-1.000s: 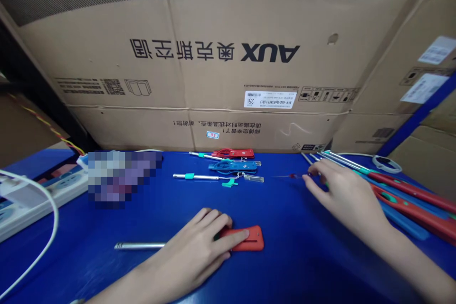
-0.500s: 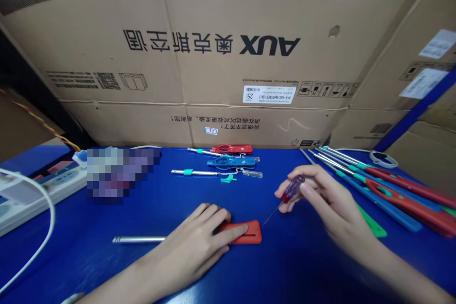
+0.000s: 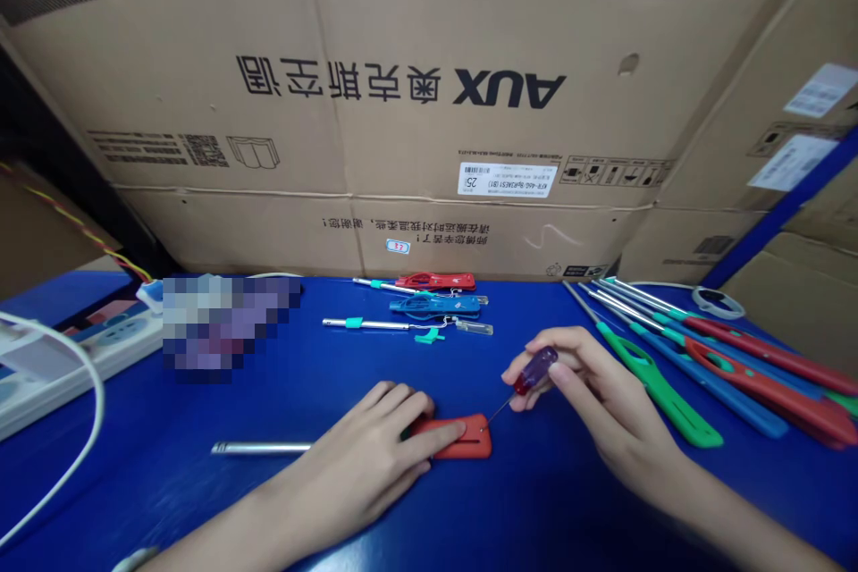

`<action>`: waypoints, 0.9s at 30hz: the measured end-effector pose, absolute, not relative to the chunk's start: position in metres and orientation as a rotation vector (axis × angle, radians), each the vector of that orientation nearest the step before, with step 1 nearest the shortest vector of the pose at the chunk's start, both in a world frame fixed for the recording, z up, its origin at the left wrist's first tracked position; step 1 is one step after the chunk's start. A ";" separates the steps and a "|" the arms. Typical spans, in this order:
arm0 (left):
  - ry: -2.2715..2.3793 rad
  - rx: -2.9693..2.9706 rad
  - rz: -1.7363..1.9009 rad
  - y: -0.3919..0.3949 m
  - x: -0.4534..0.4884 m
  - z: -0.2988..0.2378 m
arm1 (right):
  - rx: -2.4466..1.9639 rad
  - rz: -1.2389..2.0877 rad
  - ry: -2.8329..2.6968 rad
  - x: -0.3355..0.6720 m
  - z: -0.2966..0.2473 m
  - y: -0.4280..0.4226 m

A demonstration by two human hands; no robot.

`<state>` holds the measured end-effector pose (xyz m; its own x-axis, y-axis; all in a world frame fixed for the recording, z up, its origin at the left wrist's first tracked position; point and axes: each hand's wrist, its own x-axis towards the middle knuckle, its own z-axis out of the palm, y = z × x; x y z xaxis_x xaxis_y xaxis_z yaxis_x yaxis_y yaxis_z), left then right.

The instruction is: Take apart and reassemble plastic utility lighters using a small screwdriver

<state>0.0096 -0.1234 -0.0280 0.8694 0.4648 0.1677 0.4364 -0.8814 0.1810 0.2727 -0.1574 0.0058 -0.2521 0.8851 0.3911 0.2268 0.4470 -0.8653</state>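
Note:
Under my left hand [image 3: 382, 447], an orange lighter [image 3: 477, 447] with a long metal tube lies flat on the blue table. My left fingers wrap over its handle, the index finger pressing on top; the middle of the lighter is hidden. My right hand [image 3: 583, 389] grips a screwdriver [image 3: 538, 370] by its purple and red handle. The thin shaft slants down to the left, and its tip meets the handle's right end near a small hole. Behind the hands lie opened lighter parts: a red shell [image 3: 439, 281], a blue shell [image 3: 442, 306] and a metal tube [image 3: 375, 324] with a green piece.
Several long lighters lie at the right, among them a green lighter [image 3: 670, 393] and a red lighter [image 3: 770, 344]. A white power strip [image 3: 87, 357] with a cable stands at the left. A large cardboard box [image 3: 375, 143] walls off the back.
My right hand has moved left and down with the screwdriver, bringing its tip onto the orange handle's end. My left hand and the lighter stay in place.

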 end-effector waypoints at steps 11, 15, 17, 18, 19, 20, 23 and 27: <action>0.722 2.906 0.203 -0.129 0.012 -0.014 | -0.983 0.137 -2.088 0.266 0.011 -0.156; 0.714 2.935 0.246 -0.128 0.011 -0.018 | -0.980 -0.102 -2.237 0.261 0.023 -0.149; 0.711 2.931 0.249 -0.128 0.011 -0.019 | -1.012 -0.025 -2.290 0.259 0.031 -0.146; 0.710 2.927 0.256 -0.128 0.010 -0.020 | -1.021 0.059 -2.319 0.259 0.036 -0.145; 0.710 2.925 0.269 -0.128 0.010 -0.020 | -1.021 0.166 -2.346 0.258 0.040 -0.143; 0.708 2.923 0.285 -0.128 0.010 -0.021 | -1.011 0.286 -2.369 0.258 0.043 -0.142; 0.704 2.927 0.315 -0.128 0.009 -0.020 | -0.955 0.525 -2.380 0.257 0.046 -0.138; 0.707 2.928 0.283 -0.128 0.010 -0.019 | -0.948 0.230 -2.329 0.255 0.036 -0.133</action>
<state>0.0100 -0.1281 -0.0192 0.8738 0.4616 0.1531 0.4400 -0.8844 0.1557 0.2551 -0.1334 0.0361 -0.5602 0.6814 0.4711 0.5761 0.7291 -0.3695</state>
